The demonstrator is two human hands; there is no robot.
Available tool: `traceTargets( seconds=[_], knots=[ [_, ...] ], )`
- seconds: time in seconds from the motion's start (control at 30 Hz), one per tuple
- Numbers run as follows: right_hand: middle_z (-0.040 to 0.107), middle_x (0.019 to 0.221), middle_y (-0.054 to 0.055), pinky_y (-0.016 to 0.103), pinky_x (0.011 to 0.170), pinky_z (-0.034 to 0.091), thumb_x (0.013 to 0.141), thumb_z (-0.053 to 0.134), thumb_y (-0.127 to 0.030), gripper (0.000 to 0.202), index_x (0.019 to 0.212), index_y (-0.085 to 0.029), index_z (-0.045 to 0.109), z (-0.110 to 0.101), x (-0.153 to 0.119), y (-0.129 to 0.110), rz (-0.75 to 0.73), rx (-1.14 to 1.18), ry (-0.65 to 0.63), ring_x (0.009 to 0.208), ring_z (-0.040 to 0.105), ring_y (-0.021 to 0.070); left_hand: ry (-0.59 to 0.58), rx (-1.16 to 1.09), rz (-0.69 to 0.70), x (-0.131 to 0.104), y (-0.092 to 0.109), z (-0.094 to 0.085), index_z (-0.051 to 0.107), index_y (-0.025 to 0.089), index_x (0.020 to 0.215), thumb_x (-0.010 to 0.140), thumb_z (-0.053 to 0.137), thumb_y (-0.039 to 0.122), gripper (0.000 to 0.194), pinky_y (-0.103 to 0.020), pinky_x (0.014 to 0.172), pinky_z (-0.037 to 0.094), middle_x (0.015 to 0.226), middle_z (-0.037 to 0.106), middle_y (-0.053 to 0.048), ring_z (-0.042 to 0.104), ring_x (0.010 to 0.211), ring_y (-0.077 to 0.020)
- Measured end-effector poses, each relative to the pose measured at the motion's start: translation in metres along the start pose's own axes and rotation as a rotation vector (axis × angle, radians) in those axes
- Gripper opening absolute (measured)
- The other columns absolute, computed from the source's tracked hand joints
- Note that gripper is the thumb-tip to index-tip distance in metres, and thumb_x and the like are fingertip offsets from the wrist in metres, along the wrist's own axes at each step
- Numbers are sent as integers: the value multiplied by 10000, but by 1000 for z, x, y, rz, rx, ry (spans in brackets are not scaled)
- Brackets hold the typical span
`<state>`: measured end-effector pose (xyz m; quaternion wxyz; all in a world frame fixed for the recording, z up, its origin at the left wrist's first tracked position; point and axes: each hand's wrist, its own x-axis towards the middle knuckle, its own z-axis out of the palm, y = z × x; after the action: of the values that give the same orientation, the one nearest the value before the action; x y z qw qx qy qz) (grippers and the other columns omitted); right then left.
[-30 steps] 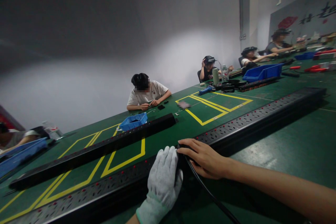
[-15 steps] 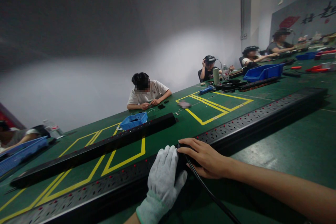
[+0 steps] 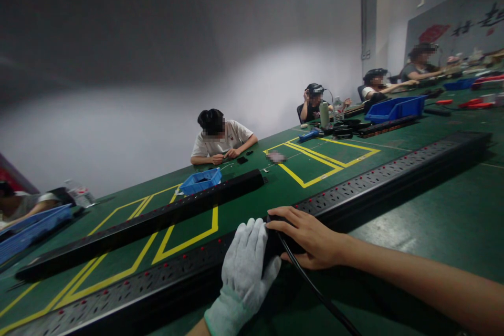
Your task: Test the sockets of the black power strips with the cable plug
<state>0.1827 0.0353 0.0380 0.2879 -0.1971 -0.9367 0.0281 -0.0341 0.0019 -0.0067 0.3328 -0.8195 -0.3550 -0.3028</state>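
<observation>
A long black power strip (image 3: 165,282), dotted with red points and socket slots, runs diagonally in front of me. My left hand (image 3: 244,262), in a pale glove, lies flat on the strip with its fingers stretched out. Right beside it, my bare right hand (image 3: 305,236) curls over a black plug (image 3: 269,218), mostly hidden under the fingers, against the strip. From beneath this hand a black cable (image 3: 311,284) trails toward the lower edge. Whether the plug's pins are in a socket cannot be seen.
A second black strip (image 3: 142,228) lies farther back, near a small blue tray (image 3: 201,181). Yellow tape (image 3: 214,220) marks boxes on the green table (image 3: 425,220). A larger blue bin (image 3: 394,109) stands at right. Across the table a person (image 3: 224,139) handles small parts; other people sit beyond.
My right hand and the cable under it have shifted very slightly. The gloved left hand and the strip stay in place.
</observation>
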Motion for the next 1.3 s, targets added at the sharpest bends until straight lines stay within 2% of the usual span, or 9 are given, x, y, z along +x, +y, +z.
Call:
traceTargets(
  seconds=[0.33, 0.77, 1.3],
  knots=[
    [342, 1351, 162, 413, 1029, 312, 801, 566, -349, 560, 1294, -155, 383, 1, -1, 4, 3, 18, -39, 1260, 320, 254, -5, -12, 11, 0, -2, 1, 399, 47, 1306, 803, 592, 340, 613, -506, 1020, 375, 1303, 470, -197, 373, 1261, -328],
    [358, 1340, 167, 430, 1008, 334, 811, 561, -376, 546, 1283, -161, 393, 1, -1, 3, -1, 1, -13, 1245, 341, 261, 0, -2, 3, -2, -1, 1, 414, 51, 1295, 794, 607, 339, 609, -524, 992, 396, 1313, 456, -204, 376, 1254, -348],
    [361, 1341, 161, 428, 1013, 330, 795, 571, -315, 542, 1283, -160, 394, 6, -2, 4, 4, -22, -2, 1246, 341, 261, -12, -3, -1, -2, -1, 1, 405, 46, 1301, 797, 594, 290, 591, -523, 988, 403, 1322, 448, -202, 372, 1258, -342]
  ],
)
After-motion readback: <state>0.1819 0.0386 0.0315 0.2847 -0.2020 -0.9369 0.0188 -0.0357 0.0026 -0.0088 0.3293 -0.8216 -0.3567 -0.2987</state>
